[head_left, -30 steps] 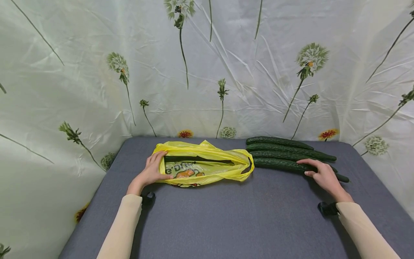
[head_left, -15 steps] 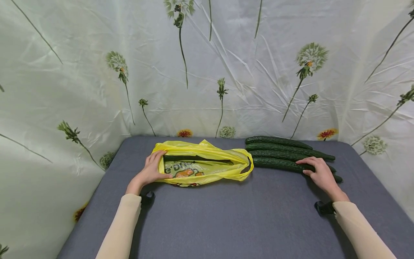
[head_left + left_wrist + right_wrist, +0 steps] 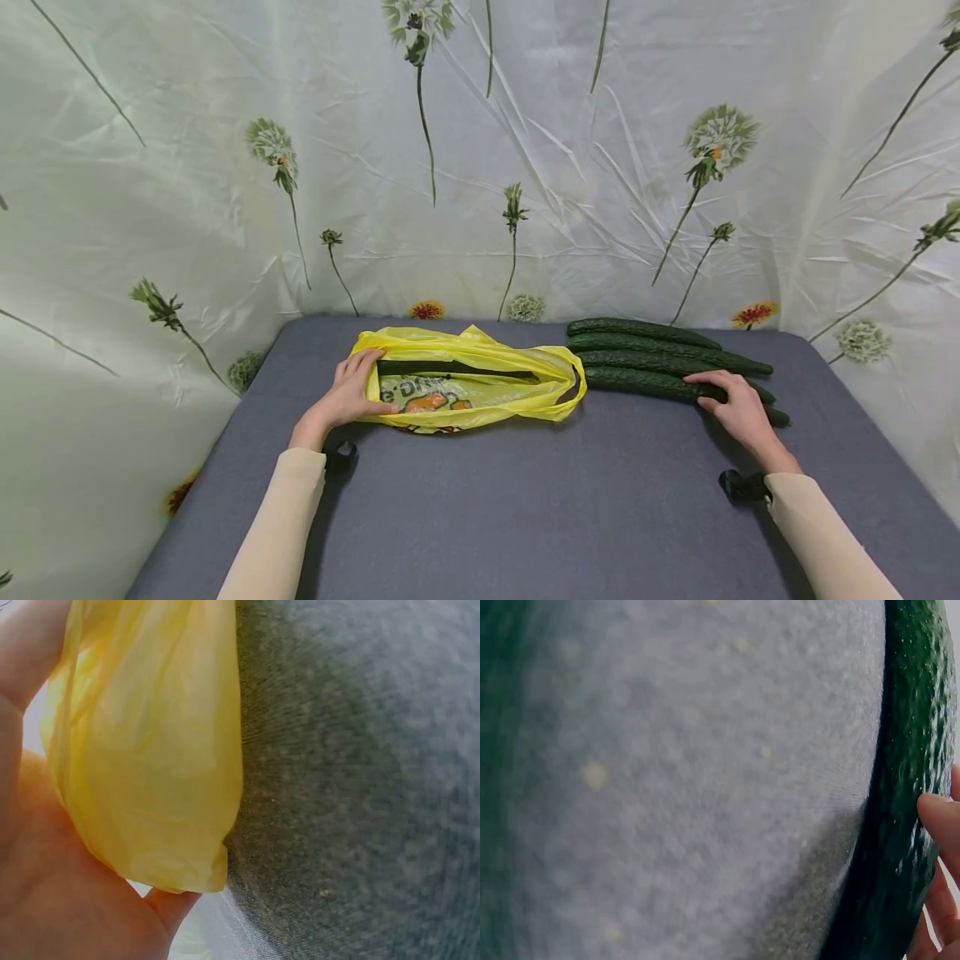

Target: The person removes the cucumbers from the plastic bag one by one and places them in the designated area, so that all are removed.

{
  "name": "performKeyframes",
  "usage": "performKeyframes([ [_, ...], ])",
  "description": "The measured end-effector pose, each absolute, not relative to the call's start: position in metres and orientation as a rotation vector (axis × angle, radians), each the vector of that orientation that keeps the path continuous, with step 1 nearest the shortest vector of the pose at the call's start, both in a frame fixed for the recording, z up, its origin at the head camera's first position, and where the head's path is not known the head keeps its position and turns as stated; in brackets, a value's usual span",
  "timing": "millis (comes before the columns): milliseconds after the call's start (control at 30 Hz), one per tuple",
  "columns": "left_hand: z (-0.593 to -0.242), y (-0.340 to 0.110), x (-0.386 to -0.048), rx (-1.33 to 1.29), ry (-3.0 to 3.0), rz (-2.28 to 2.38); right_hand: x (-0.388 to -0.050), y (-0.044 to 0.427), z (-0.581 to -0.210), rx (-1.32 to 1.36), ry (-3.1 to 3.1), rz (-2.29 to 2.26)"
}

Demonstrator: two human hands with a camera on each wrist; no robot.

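A yellow plastic bag point(image 3: 480, 410) lies on its side, its long opening facing up. My left hand point(image 3: 347, 392) holds the opening at its left end, with thumb and fingers spread along the rim; yellow film point(image 3: 157, 750) covers much of the palm in the left wrist view. A dark green strip point(image 3: 450, 367), looking like a cucumber, shows inside. Right of the bag, several cucumbers point(image 3: 660, 342) lie side by side. My right hand point(image 3: 738, 408) grips the nearest cucumber point(image 3: 630, 381) near its right end, thumb on the near side. That thumb touches its bumpy skin point(image 3: 907, 750) in the right wrist view.
A grey cloth-covered table point(image 3: 525, 517) extends in front of the bag and cucumbers. Behind and to the left hangs a pale curtain point(image 3: 585, 167) printed with dandelions. The bag's right end lies close to the cucumbers' left ends.
The nearest cucumber's right end has shifted a little to the left, and my right hand has moved slightly left. My left hand stays at the bag's opening.
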State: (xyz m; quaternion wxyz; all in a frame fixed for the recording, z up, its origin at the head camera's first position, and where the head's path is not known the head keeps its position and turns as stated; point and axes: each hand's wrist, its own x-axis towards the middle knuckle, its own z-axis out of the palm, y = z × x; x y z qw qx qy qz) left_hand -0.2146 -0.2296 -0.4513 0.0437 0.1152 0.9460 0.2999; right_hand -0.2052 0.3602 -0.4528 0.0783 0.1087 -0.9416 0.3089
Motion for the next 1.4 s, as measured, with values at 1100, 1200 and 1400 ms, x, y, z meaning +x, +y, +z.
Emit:
performKeyframes([
  [1100, -0.445, -0.220, -0.217, 0.347, 2.975, 0.866, -0.208, 0.230, -0.411, 0.805, -2.500, 1.222],
  [1200, -0.444, -0.219, -0.217, 0.352, 2.983, 0.868, -0.209, 0.217, -0.409, 0.859, -2.477, 1.247],
  [1400, -0.443, -0.219, -0.217, 0.356, 2.998, 0.867, -0.212, 0.196, -0.410, 0.935, -2.467, 1.334],
])
